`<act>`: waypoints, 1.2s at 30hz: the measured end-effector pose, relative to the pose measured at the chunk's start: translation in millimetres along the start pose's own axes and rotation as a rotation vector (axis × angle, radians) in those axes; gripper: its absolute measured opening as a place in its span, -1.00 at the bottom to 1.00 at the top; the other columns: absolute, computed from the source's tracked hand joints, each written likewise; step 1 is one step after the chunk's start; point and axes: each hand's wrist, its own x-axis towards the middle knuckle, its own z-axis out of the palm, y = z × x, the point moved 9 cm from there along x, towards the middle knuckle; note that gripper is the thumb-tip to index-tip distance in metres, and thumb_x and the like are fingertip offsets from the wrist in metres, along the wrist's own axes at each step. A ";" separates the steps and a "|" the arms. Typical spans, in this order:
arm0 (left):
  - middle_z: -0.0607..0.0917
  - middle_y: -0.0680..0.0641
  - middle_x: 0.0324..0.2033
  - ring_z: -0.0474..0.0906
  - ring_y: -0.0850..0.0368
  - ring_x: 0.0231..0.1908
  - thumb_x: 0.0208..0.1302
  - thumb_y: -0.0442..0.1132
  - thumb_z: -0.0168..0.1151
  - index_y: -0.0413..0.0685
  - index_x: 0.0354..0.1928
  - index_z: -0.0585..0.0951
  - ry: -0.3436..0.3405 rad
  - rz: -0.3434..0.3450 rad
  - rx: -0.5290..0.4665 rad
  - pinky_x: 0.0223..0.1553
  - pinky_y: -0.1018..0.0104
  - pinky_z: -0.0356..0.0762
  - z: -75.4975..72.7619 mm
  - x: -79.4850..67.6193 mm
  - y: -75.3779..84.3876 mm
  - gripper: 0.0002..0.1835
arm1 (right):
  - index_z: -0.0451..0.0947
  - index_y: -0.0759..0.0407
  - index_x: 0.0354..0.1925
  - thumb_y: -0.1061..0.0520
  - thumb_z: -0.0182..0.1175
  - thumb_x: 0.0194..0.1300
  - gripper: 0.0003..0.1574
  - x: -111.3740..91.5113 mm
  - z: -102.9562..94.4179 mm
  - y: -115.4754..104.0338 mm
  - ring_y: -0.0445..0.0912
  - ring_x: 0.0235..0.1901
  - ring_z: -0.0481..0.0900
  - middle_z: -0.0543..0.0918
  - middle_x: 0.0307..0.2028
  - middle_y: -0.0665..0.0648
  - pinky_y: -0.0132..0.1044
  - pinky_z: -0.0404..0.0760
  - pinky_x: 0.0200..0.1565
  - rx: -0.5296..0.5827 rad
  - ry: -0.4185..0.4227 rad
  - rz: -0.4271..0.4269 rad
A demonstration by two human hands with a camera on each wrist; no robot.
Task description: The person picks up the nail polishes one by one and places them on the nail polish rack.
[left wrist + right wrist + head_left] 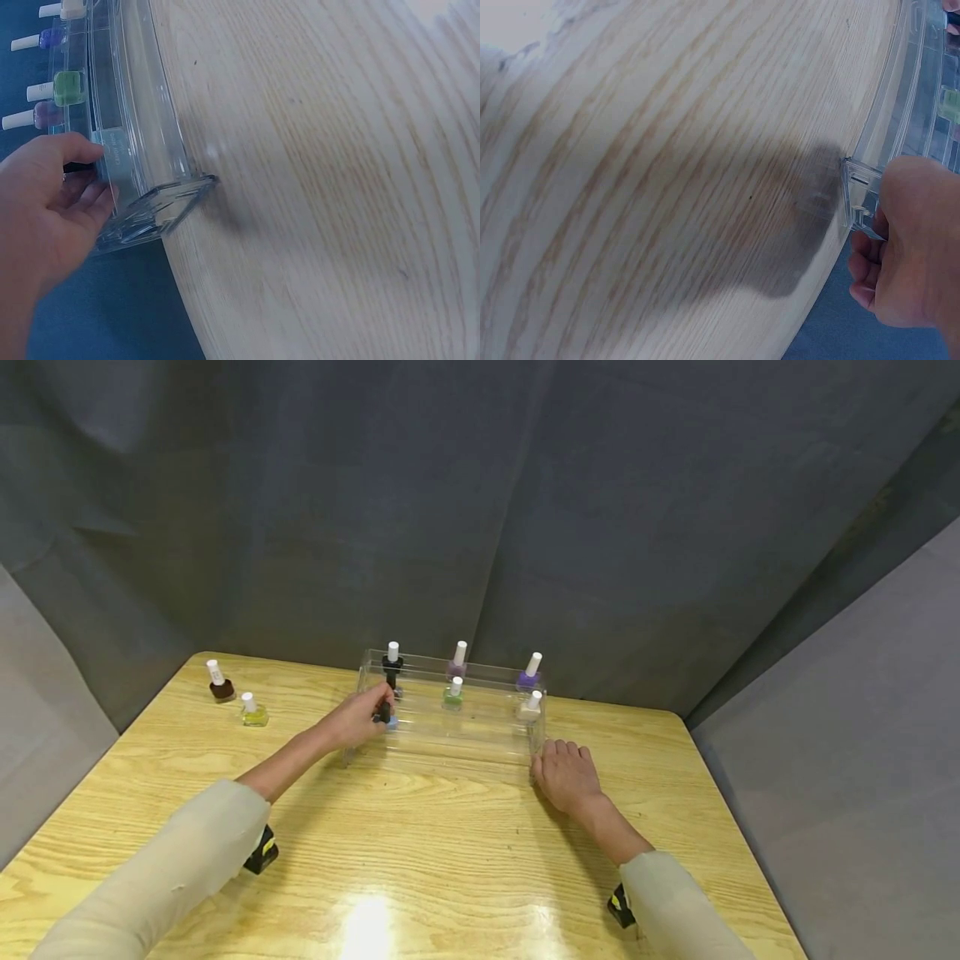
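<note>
A clear tiered rack stands on the table with nail polish bottles on its steps. My left hand is at its left end, pinching the black cap of a light blue nail polish bottle; the fingers hide part of the cap. Just behind stands another black-capped bottle, partly hidden. At the rack's right front corner, my right hand grips the end panel, with its fingers curled along the outer side. White-capped bottles on the rack include a green one, a cream one and a purple one.
Back on the rack are a black bottle and a mauve bottle. To the left on the wooden table stand a dark red bottle and a yellow bottle. A dark curtain hangs behind the table.
</note>
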 end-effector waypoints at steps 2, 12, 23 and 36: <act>0.56 -0.35 0.02 0.55 -0.18 0.04 0.24 -0.59 0.16 -0.26 0.02 0.36 0.008 -0.011 -0.012 -0.01 -0.01 0.52 -1.2 -1.4 -1.2 -0.65 | 0.23 0.18 -0.43 0.01 -0.09 0.56 -0.60 0.4 -0.1 0.0 0.08 -0.42 0.34 0.31 -0.49 0.12 -0.03 0.31 -0.25 0.000 0.000 -0.001; 0.49 -0.30 0.04 0.48 -0.20 0.08 0.28 -0.49 0.15 -0.29 0.14 0.35 0.102 -0.022 -0.098 0.12 -0.02 0.46 -28.8 -17.0 -0.4 -0.60 | 0.25 0.17 -0.41 0.01 -0.09 0.56 -0.62 1.9 -1.9 0.2 0.08 -0.39 0.36 0.33 -0.47 0.12 -0.02 0.31 -0.23 0.011 -0.011 -0.004; 0.49 -0.32 0.03 0.48 -0.27 0.06 0.31 -0.41 0.25 -0.31 0.16 0.35 0.348 -0.032 -0.078 0.11 -0.14 0.43 -89.3 -66.9 -42.2 -0.56 | 0.24 0.19 -0.40 0.02 -0.12 0.56 -0.63 1.7 1.3 1.1 0.11 -0.36 0.36 0.33 -0.46 0.13 0.00 0.31 -0.20 0.023 -0.021 0.001; 0.32 -0.41 0.19 0.26 -0.32 0.13 0.18 -0.37 0.39 -0.36 0.28 0.33 0.480 -0.064 0.026 0.14 -0.25 0.24 -135.5 -119.8 -99.1 -0.34 | 0.26 0.20 -0.36 0.00 -0.12 0.56 -0.63 2.8 2.7 1.0 0.11 -0.33 0.39 0.35 -0.44 0.13 0.01 0.33 -0.18 0.007 -0.045 0.019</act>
